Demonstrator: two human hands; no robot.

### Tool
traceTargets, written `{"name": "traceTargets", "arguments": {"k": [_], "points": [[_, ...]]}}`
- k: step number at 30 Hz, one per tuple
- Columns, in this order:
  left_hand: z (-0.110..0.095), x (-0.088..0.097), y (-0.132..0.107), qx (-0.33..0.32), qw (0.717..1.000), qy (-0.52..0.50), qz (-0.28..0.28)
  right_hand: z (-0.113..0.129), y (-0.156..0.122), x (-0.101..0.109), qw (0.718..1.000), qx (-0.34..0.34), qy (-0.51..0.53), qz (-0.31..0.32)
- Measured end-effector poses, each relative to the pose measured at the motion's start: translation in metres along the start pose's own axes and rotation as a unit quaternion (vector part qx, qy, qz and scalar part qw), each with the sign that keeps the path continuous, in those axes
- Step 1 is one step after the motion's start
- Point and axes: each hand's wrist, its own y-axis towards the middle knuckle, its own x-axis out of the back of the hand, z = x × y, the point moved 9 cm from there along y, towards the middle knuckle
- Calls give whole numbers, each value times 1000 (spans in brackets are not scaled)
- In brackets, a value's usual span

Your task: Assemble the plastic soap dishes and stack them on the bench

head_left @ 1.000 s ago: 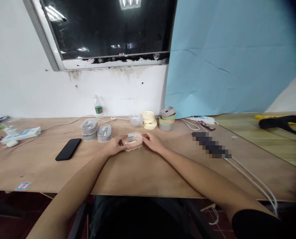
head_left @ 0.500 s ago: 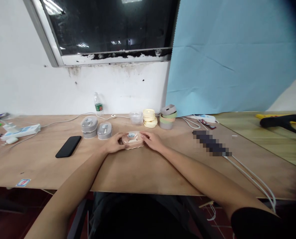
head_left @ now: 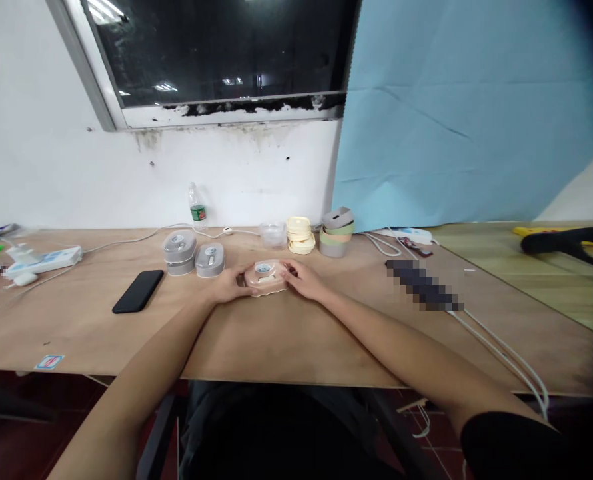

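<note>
- Head view, lower middle of the frame: both bare forearms reach forward onto the tabletop (head_left: pixel 286 340), and the hands meet near its middle.
- The grip is clamped from both sides: the left hand (head_left: pixel 230 285) curls around the left end of a pink oval plastic box (head_left: pixel 265 278), and the right hand (head_left: pixel 302 280) curls around its right end.
- The box lies flat on the tabletop between the hands, just in front of the row of containers. A round grey-and-white fitting shows on its lid.
- Against the earlier views, the hands and box keep the same place on the tabletop; only the head view has tipped slightly.
- Just left of the box stand a grey oval container (head_left: pixel 209 259) and a stack of grey containers (head_left: pixel 180 252). A black smartphone (head_left: pixel 137 291) lies further left.
- Upper middle of the tabletop, along the wall: a clear plastic container (head_left: pixel 272 235), a cream-yellow stack (head_left: pixel 299 235) and a grey, green and pink stack (head_left: pixel 336 233).
- Far left, a white power strip (head_left: pixel 44 262) lies on the tabletop; a plastic water bottle (head_left: pixel 197 205) stands by the wall.
</note>
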Motion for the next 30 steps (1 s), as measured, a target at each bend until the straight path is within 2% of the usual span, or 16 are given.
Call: {"name": "traceTargets", "arguments": {"k": [4,9,11,13,16,18,20,24,30], "points": [[-5,-1,-1,-53,998,12,-19,1,1,0,1000,9,-13,-3],[-8,6,1,-70,994,43,-68,-3,1,1,1000,16,-3,-17],[-7,13,1,-68,991,61,-94,-9,1,1,1000,5,5,-25],[-5,29,-2,-57,985,79,-144,-14,1,0,999,-3,10,-31],[1,62,-12,-17,959,126,-255,-16,2,-3,999,-1,15,-30],[6,85,-22,34,928,177,-326,-16,2,-5,1000,4,12,-24],[10,100,-32,100,896,229,-366,-15,1,-6,1000,5,4,-17],[14,111,-44,205,857,298,-366,-11,0,-5,1000,1,-15,-8],[7,111,-45,226,830,351,-370,-5,-2,-2,999,-2,-38,2]]}}
